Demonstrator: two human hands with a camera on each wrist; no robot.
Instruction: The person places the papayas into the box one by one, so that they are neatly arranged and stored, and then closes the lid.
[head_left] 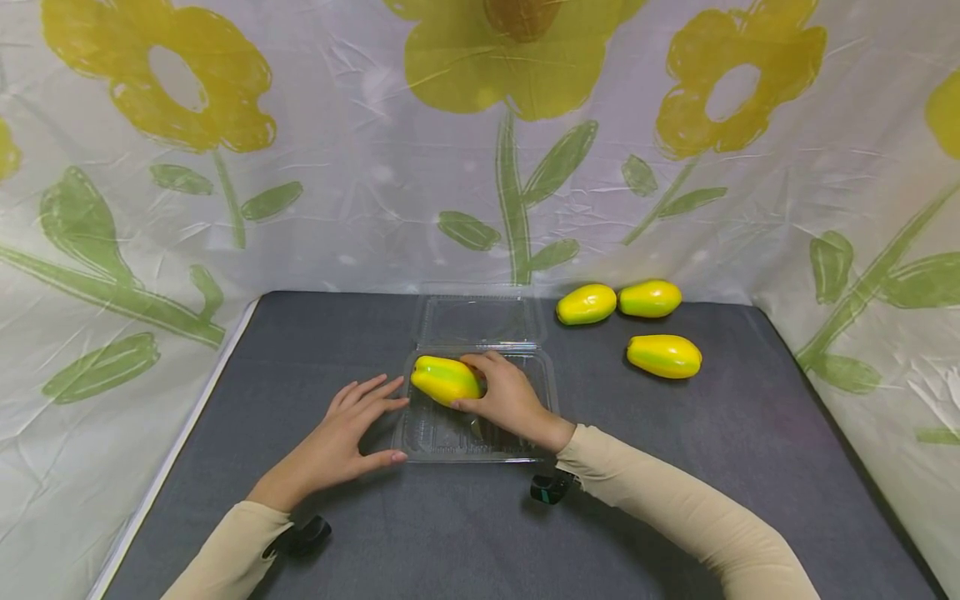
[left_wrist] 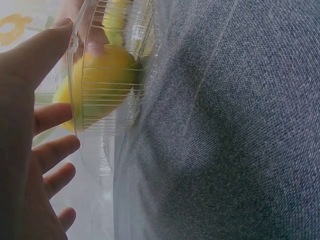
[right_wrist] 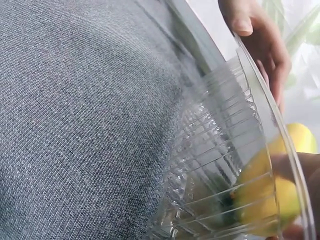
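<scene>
A clear plastic clamshell container (head_left: 438, 448) lies on the dark cloth with its lid (head_left: 480, 321) folded back. Inside its base, at the back left, is a yellow-green papaya (head_left: 444, 379). My right hand (head_left: 513, 400) grips the papaya's right end between thumb and fingers. Beside the container's left edge is my left hand (head_left: 337, 446), its fingers spread and fairly straight. The left wrist view shows the papaya (left_wrist: 102, 82) through the ribbed clear wall, with the left fingertips right at the rim. Part of the papaya is hidden behind the right hand.
Farther back on the right lie three more papayas: one (head_left: 587, 305) beside another (head_left: 650, 298) at the rear, and a third (head_left: 664, 357) nearer. A flower-print curtain (head_left: 337, 167) rises behind the table (head_left: 750, 467) and along both sides.
</scene>
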